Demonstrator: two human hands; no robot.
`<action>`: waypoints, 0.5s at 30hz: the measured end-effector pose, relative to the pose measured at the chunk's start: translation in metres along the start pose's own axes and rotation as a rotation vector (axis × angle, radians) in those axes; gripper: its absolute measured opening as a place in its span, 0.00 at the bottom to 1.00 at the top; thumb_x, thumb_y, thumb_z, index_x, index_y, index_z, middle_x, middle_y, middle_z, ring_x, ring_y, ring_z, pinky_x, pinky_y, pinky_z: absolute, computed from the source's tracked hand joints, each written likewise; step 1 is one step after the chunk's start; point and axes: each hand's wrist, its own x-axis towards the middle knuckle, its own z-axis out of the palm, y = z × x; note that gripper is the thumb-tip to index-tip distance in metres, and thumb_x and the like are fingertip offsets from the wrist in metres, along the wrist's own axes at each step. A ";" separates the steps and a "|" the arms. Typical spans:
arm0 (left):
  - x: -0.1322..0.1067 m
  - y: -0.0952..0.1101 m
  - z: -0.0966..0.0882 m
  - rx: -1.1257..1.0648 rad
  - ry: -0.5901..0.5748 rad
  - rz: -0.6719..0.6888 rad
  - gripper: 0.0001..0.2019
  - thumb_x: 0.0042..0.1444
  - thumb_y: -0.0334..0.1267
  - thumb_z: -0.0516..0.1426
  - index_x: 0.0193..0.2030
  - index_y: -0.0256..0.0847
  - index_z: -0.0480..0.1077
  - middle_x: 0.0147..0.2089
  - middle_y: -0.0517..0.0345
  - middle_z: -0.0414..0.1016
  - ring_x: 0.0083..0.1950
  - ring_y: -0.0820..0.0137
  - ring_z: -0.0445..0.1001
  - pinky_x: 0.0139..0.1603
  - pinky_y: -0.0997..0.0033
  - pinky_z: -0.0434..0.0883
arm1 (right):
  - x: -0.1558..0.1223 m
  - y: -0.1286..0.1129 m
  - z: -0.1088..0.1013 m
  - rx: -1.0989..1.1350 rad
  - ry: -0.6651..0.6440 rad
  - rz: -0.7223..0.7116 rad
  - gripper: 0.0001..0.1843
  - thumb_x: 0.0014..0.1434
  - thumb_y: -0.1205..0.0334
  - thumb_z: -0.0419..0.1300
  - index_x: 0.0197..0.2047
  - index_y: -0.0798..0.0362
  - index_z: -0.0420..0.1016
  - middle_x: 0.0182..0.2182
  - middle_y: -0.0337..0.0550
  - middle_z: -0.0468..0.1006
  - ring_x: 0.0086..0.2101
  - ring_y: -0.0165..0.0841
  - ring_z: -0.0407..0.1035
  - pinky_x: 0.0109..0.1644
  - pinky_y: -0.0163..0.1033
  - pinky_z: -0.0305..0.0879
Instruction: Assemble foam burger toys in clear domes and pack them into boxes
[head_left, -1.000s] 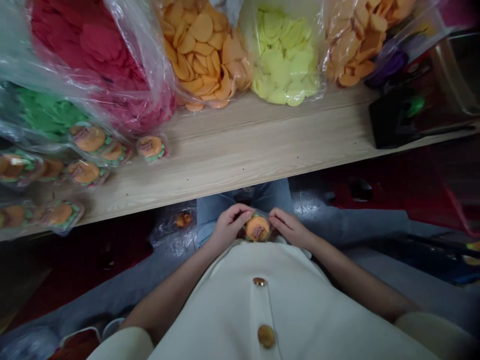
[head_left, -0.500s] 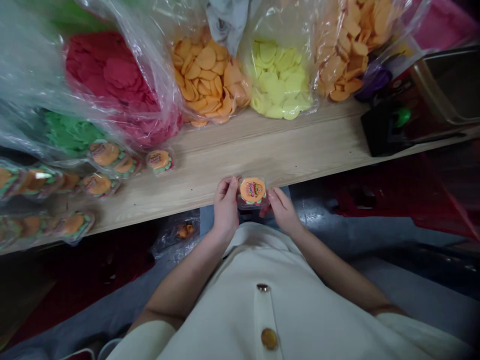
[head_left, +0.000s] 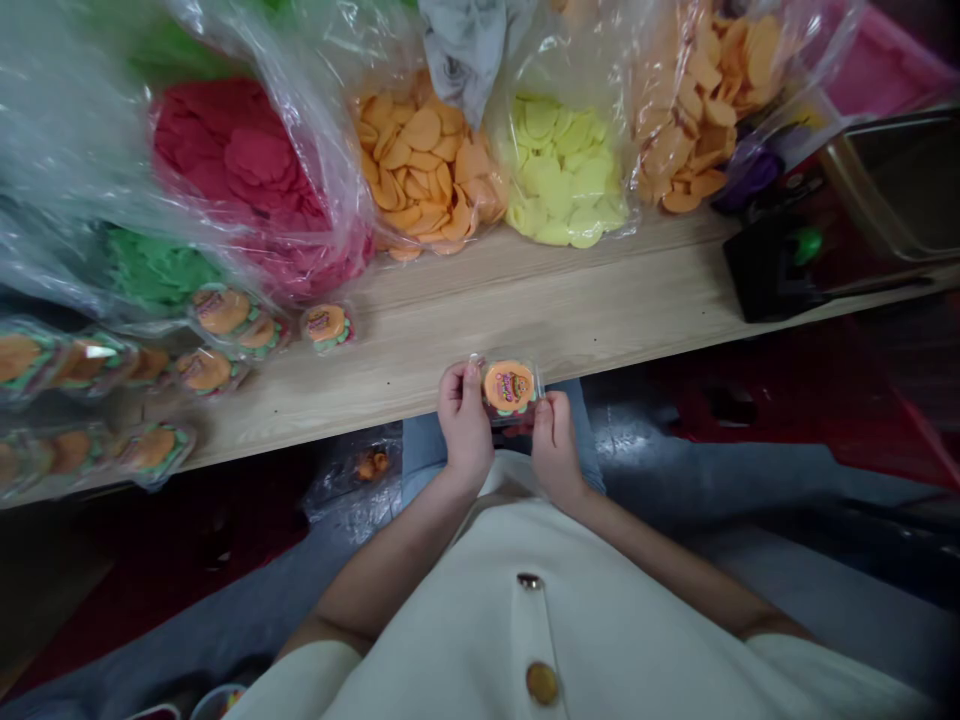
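Between my hands, at the table's front edge, is a small clear plastic case [head_left: 510, 386] with an orange, printed burger-shaped piece and green and red layers inside. My left hand [head_left: 466, 415] is closed on the case's left side, thumb on top. My right hand [head_left: 553, 440] pinches its right side near the lower corner. A similar packed case [head_left: 328, 325] lies on the table to the left. More of them [head_left: 206, 371] stand in rows and a small pile farther left.
Along the back of the wooden table [head_left: 450, 310] lie clear bags of red pieces [head_left: 262, 150], orange pieces [head_left: 427, 150], yellow pieces [head_left: 566, 170] and green pieces [head_left: 161, 265]. A black device with a green knob [head_left: 806, 245] stands at right, beside a clear tray [head_left: 892, 220].
My right hand has drawn in and closed on the right side of the case. My left hand still holds the other side. The view has shifted slightly.
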 end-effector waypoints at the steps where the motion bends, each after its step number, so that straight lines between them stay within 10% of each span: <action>1: 0.000 0.000 0.000 0.007 0.007 0.011 0.08 0.54 0.42 0.55 0.33 0.40 0.67 0.38 0.58 0.72 0.38 0.74 0.69 0.40 0.75 0.67 | 0.000 0.000 0.003 0.005 0.021 -0.023 0.09 0.63 0.54 0.41 0.37 0.48 0.55 0.29 0.40 0.67 0.26 0.31 0.65 0.29 0.38 0.64; 6: 0.007 0.000 0.000 -0.039 0.071 0.029 0.09 0.53 0.43 0.56 0.34 0.40 0.66 0.37 0.59 0.70 0.38 0.75 0.69 0.40 0.74 0.66 | 0.009 -0.005 0.011 -0.049 0.092 -0.182 0.09 0.63 0.56 0.42 0.35 0.49 0.55 0.27 0.38 0.62 0.28 0.31 0.60 0.33 0.37 0.60; 15: -0.021 0.011 -0.033 -0.110 0.045 -0.163 0.09 0.54 0.42 0.56 0.33 0.42 0.60 0.29 0.65 0.65 0.30 0.78 0.66 0.34 0.77 0.65 | 0.016 -0.019 -0.010 -0.047 -0.220 -0.234 0.09 0.63 0.55 0.45 0.35 0.50 0.58 0.27 0.36 0.64 0.29 0.30 0.60 0.33 0.35 0.58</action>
